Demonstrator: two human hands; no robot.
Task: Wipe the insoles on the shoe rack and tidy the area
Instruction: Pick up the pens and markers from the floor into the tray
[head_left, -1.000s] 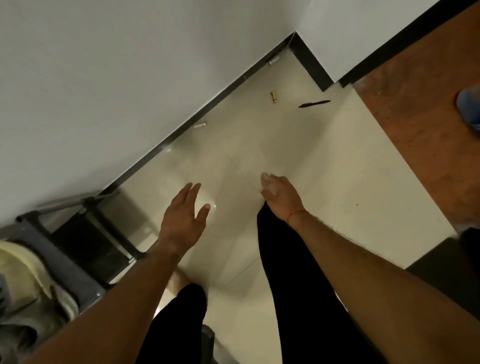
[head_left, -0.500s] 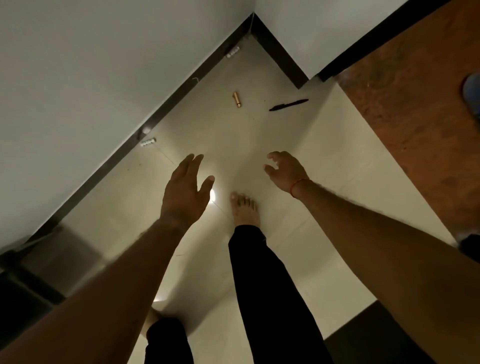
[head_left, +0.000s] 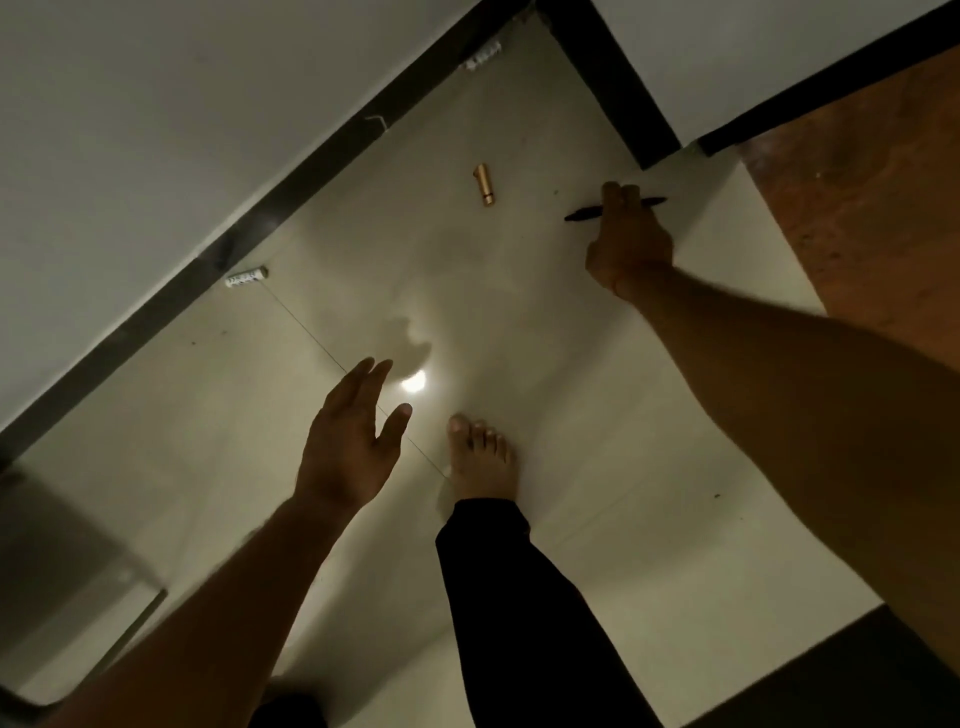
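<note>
Position: I am standing over a pale tiled floor (head_left: 597, 395) in a corner formed by white walls (head_left: 156, 104) with black skirting (head_left: 291, 208). My left hand (head_left: 348, 447) hangs above the tiles with the fingers straight and close together and the thumb spread. It holds nothing and touches nothing. My right hand (head_left: 628, 244) is stretched far forward, and its fingers (head_left: 615, 200) lie across the middle of a black pen (head_left: 583, 213) that rests on the floor near the corner. Both ends of the pen show on either side of the fingers. The thumb is hidden, so I cannot tell whether the pen is actually gripped or only touched. A small gold cylinder (head_left: 484, 185) lies on the tiles just left of the pen and apart from it. A white cylinder (head_left: 247, 277) lies against the skirting further left, and a second white cylinder (head_left: 483, 54) lies against the skirting near the corner. My bare foot (head_left: 480, 457), below a black trouser leg (head_left: 519, 597), is planted just right of the left hand. A bright light reflection (head_left: 414, 383) shows on the tile beside the left fingertips. Reddish-brown flooring (head_left: 857, 208) adjoins the tiles on the right.
</note>
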